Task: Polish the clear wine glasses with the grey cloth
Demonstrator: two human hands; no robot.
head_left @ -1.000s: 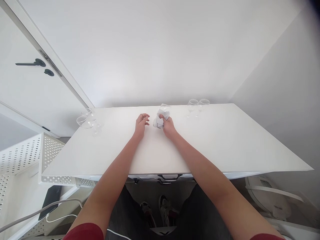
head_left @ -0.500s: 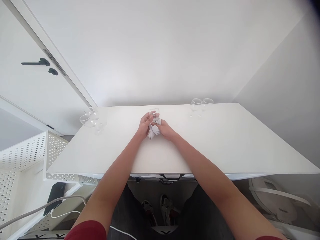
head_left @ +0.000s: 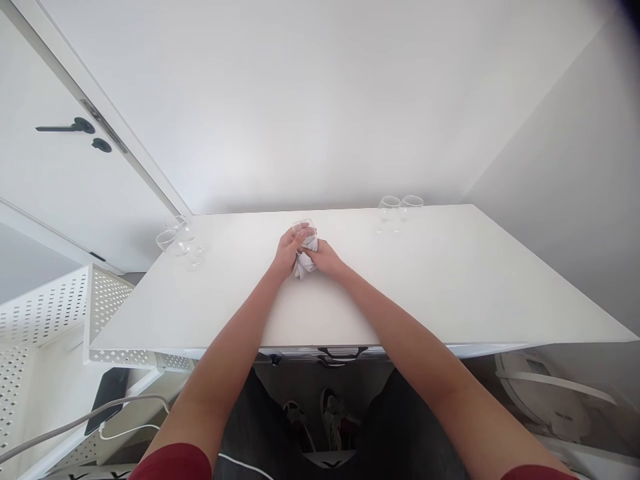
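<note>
Over the middle of the white table, my left hand (head_left: 288, 251) is closed around a clear wine glass (head_left: 303, 225), whose rim points away from me. A white cloth (head_left: 305, 261) is bunched against the lower part of the glass and hangs down between my hands. My right hand (head_left: 327, 257) pinches this cloth from the right side. The cloth and my fingers hide the glass's stem and foot.
Two wine glasses (head_left: 173, 241) stand at the table's left end, and two more glasses (head_left: 400, 208) stand at the back right. The white table (head_left: 450, 280) meets a wall behind. A white perforated shelf (head_left: 45, 300) and a cable (head_left: 100, 408) are at the lower left.
The glass has turned slightly within my hands, and the cloth has shifted and bunched differently around it. Both hands keep their hold. The whole view has moved a little.
</note>
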